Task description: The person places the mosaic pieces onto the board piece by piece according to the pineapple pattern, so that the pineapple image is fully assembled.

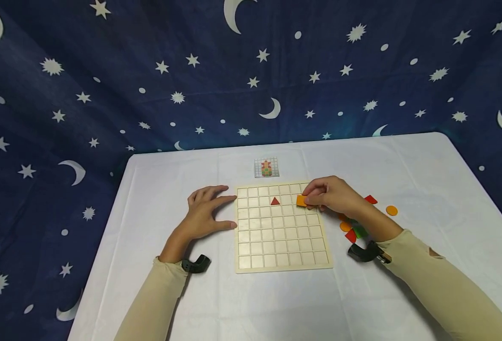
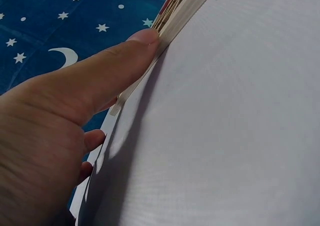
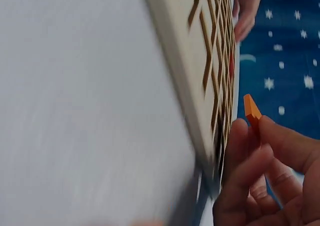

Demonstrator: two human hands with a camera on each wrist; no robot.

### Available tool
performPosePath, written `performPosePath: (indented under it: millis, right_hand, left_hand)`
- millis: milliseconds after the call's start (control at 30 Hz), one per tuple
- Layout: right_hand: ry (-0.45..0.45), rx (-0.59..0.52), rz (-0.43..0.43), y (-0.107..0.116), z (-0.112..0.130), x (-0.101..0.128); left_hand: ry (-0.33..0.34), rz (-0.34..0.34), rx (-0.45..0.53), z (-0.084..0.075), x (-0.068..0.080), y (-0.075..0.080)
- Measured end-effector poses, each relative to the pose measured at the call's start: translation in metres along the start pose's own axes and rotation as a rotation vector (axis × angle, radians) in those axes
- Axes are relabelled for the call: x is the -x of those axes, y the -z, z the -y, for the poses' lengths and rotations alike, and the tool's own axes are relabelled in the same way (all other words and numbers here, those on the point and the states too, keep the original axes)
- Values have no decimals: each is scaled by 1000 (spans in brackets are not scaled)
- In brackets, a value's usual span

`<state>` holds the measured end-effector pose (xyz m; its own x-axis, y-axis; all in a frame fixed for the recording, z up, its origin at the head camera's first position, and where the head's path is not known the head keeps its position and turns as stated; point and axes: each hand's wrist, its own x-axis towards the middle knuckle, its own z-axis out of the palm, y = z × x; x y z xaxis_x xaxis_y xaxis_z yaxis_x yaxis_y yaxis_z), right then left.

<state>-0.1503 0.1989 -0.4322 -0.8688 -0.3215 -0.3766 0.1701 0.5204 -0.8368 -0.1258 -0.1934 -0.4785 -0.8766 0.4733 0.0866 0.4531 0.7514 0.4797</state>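
Looking down from head height, I see a pale gridded board [image 1: 274,234] on a white worktop [image 1: 169,177]. At its two o'clock, the right hand [image 1: 335,195] has its grip pinching an orange square [image 1: 301,201] over the board's one o'clock part. At ten o'clock, the left hand [image 1: 203,212] has its grip spread, thumb [image 1: 224,225] and forefinger [image 1: 225,201] at the edge. A red triangle [image 1: 275,201] lies on the board toward twelve, a picture card [image 1: 267,168] just beyond. Loose pieces [image 1: 351,236] lie at three o'clock, partly hidden by the right forearm [image 1: 378,222]; an orange disc [image 1: 391,210] lies near them.

From the left wrist, that thumb touches the board's edge at twelve o'clock.

From the right wrist, the square sits tilted between fingertips [image 3: 239,128] at three o'clock, before starry cloth [image 3: 287,46].
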Motion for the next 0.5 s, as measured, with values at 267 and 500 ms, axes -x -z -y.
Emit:
performPosePath:
  millis: [267,500]
  right_hand:
    - [51,40,6,-41,14,-15]
    - [112,97,-8,-55,21,-17]
  left_hand:
    - [1,3,2,0,0,-1]
    - [5,1,5,0,0,-1]
